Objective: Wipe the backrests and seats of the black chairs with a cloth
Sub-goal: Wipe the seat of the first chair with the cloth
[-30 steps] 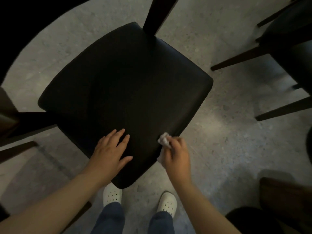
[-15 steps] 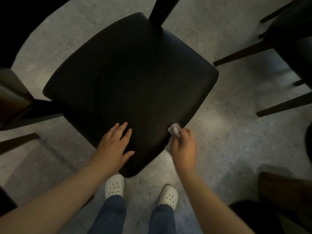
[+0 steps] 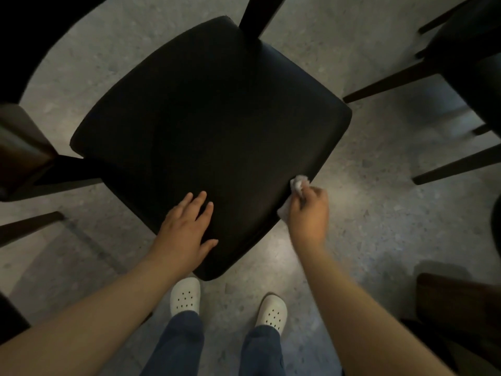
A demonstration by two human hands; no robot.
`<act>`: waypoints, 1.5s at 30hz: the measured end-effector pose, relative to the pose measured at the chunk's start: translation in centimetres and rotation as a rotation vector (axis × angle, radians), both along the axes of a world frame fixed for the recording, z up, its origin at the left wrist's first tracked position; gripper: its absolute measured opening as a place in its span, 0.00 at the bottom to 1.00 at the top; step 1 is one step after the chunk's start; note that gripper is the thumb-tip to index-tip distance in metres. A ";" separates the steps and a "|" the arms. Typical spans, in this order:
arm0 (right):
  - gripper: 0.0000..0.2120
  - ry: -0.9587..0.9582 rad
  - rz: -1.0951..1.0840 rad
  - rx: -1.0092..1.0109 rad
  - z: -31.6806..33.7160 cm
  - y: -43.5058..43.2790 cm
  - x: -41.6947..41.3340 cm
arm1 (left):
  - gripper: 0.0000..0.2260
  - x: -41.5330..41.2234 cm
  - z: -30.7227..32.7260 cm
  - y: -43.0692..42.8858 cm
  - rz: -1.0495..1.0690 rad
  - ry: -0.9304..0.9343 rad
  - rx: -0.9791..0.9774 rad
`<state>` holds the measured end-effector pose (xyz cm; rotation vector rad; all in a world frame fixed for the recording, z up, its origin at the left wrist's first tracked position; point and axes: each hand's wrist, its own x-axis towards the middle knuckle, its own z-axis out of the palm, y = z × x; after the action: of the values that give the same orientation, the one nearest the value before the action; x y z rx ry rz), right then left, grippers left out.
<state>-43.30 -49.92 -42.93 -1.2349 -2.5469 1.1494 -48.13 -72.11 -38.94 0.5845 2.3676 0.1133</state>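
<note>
A black chair seat (image 3: pixel 211 118) fills the middle of the head view, one corner pointing toward me. My left hand (image 3: pixel 187 232) lies flat on the near part of the seat, fingers straight and spread. My right hand (image 3: pixel 307 215) grips a small crumpled white cloth (image 3: pixel 298 184) and holds it against the seat's near right edge. The backrest is not visible; a dark upright post (image 3: pixel 260 14) rises at the seat's far corner.
Another black chair (image 3: pixel 466 58) with dark legs stands at the right. A brown seat corner (image 3: pixel 19 147) sits at the left and a dark brown piece (image 3: pixel 458 299) at the lower right. My white shoes (image 3: pixel 185 295) stand on the grey speckled floor (image 3: pixel 366 226).
My right hand has slid the cloth along the seat's right edge, away from me. My left hand stays flat on the seat.
</note>
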 end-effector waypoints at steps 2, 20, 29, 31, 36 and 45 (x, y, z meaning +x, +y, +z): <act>0.16 0.023 0.047 -0.051 -0.1 -3.2 3.0 | 0.33 -0.1 0.1 0.0 0.001 -0.006 -0.001; 0.25 0.120 0.015 -0.054 -0.6 -4.8 2.8 | 0.31 -0.1 -0.6 -0.7 0.021 -0.005 0.059; 0.19 0.146 0.275 -0.250 0.4 -10.3 10.3 | 0.31 -0.5 0.3 -3.1 -0.057 -0.023 0.078; 0.22 0.128 0.191 -0.177 -0.3 -7.7 8.2 | 0.31 0.3 0.5 -4.0 -0.064 -0.011 0.061; 0.24 0.079 0.242 -0.123 -1.2 -9.1 7.2 | 0.33 2.2 0.2 -5.6 0.074 -0.011 0.036; 0.24 0.118 0.585 0.059 3.2 -5.8 0.9 | 0.31 3.2 0.5 -7.5 0.209 -0.023 0.091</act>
<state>-42.42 -55.68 -39.75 -0.3871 -2.9046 1.1706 -44.92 -79.56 -38.44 0.3743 2.4057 0.3204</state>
